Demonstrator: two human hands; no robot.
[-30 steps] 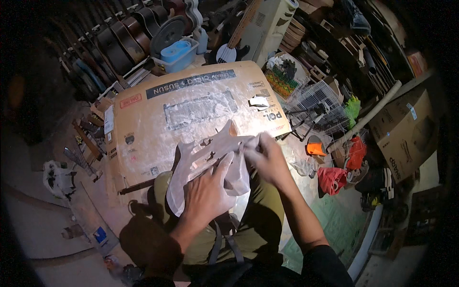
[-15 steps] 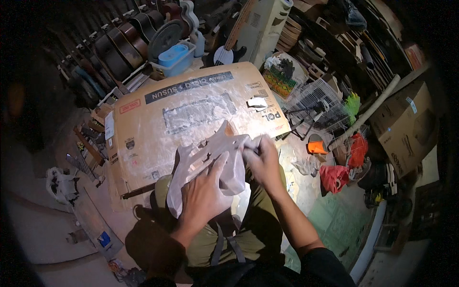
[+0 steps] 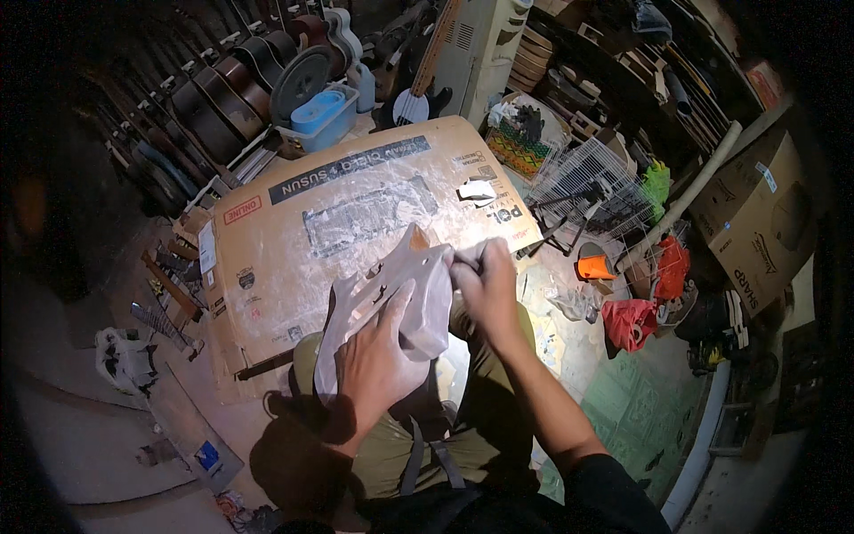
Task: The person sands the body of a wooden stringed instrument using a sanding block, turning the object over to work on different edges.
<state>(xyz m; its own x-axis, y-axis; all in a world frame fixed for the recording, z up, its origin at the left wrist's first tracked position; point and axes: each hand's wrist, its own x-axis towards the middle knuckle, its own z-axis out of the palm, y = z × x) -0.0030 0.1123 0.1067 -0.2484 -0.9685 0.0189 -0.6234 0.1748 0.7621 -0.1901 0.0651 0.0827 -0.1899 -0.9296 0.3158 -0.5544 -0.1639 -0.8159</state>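
Flat cardboard (image 3: 280, 267) — lettered dark banner (image 3: 349, 167), red stamp (image 3: 241, 211); carton (image 3: 731, 233) — black lettering (image 3: 746, 290).

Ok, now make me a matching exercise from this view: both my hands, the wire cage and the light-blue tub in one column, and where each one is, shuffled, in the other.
Things:
1. Left hand
2. Right hand
3. Wire cage
4. Light-blue tub

Places:
A. Beyond the far edge of the cardboard
B. Fingers bent, at the right edge of the pale carved piece
C. To the right of the cardboard, by a bright green item
D. Resting on top of the pale carved piece, fingers extended

Right pairs: 1-D, 2-B, 3-C, 4-A
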